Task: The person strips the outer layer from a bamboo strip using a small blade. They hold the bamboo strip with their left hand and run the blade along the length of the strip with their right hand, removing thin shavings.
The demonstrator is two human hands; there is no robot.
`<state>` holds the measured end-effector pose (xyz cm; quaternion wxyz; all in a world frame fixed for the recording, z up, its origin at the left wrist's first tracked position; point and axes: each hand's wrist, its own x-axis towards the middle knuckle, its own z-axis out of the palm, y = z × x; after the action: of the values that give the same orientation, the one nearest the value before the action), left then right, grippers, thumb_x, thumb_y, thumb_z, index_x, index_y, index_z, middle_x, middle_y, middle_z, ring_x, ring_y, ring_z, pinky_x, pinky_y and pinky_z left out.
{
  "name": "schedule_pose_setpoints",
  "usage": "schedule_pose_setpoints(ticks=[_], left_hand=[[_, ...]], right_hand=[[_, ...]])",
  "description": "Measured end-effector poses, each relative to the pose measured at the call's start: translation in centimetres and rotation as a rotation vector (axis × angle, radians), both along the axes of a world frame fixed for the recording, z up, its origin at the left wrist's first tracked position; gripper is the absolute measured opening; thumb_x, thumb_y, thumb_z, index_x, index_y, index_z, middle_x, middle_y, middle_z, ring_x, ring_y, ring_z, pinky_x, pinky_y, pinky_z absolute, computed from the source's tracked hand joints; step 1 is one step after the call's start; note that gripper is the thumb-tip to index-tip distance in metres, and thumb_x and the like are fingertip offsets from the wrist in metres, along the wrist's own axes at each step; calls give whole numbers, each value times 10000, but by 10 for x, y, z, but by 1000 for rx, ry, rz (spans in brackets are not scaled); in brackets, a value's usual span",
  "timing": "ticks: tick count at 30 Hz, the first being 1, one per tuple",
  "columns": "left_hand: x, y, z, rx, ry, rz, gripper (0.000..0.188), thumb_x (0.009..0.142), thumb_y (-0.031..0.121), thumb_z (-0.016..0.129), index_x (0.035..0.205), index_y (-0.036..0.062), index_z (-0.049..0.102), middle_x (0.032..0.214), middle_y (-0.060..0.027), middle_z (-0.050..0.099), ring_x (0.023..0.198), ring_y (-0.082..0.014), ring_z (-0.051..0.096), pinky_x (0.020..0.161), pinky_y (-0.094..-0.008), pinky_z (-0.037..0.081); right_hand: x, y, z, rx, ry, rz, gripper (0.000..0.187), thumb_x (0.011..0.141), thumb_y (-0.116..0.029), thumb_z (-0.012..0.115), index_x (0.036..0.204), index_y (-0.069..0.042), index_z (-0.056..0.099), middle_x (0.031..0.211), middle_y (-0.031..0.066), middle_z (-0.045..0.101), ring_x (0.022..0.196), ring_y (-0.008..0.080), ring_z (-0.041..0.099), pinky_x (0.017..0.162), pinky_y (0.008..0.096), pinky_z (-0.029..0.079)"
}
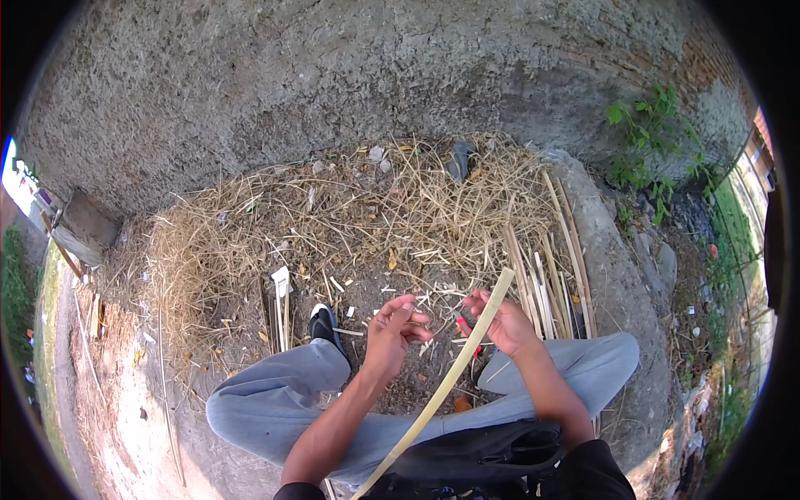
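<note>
- The left hand (390,335) is raised over the ground with its fingers loosely curled and parted; nothing shows in its grasp.
- The right hand (514,333) has bent fingers, and a long, flat, pale yellow-green strip, probably split bamboo (450,379), crosses in front of it. From this angle I cannot fairly tell whether the fingers grip the strip or only lie behind it.
- The strip slants from its square-cut upper end, beside the right hand, down across the lap to the lower edge of the view.
- It looks light and springy: stiff across its width, willing to bow along its length. The smooth face could be a little slippery, the edges sharp, and a tight bend might split it.
- A good hold would be a flat pinch on the two broad faces near the upper end, with the fingers off the edges and the long tail supported.
- Below the strip, partly covered by it, a small red tool (463,326) lies on the ground among pale, short offcuts (442,296).
- Farther out, a bundle of thin, tan wooden strips (543,292) lies beyond the right knee, with dry yellow straw (450,200) ahead, before the rough grey wall (333,75).
</note>
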<state>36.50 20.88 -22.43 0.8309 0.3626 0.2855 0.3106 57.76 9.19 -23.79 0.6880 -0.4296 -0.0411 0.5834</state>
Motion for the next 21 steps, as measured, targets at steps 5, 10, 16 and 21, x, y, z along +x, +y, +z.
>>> schedule_pose_setpoints(ticks=[5,10,16,21], left_hand=[[-7,4,-5,-145,-64,-5,274,1003,203,523,1224,42,528,872,-99,705,679,-224,694,665,-358,583],[-9,6,1,-229,-169,-102,318,1012,256,507,1251,47,520,1015,-120,702,699,-231,699,677,-367,584],[-5,0,9,-138,-55,-82,353,1000,181,531,1310,17,493,1136,-134,678,706,-189,696,677,-333,586],[-9,6,-6,-408,-211,-62,292,1001,153,525,1253,8,535,998,-118,683,699,-178,686,661,-327,580]], right_hand=[[-4,1,0,-17,-23,25,223,985,-166,548,1153,-34,612,1054,125,704,866,130,663,676,249,491],[-3,1,-5,-7,-42,51,204,987,-176,546,1130,-51,618,1040,106,706,869,130,662,680,253,481],[-6,1,-9,-25,-45,52,201,991,-190,544,1123,-59,623,1036,91,705,885,134,661,726,265,497],[-6,1,-10,-31,-48,48,201,991,-193,547,1117,-59,628,1037,87,701,908,139,662,782,274,517]])
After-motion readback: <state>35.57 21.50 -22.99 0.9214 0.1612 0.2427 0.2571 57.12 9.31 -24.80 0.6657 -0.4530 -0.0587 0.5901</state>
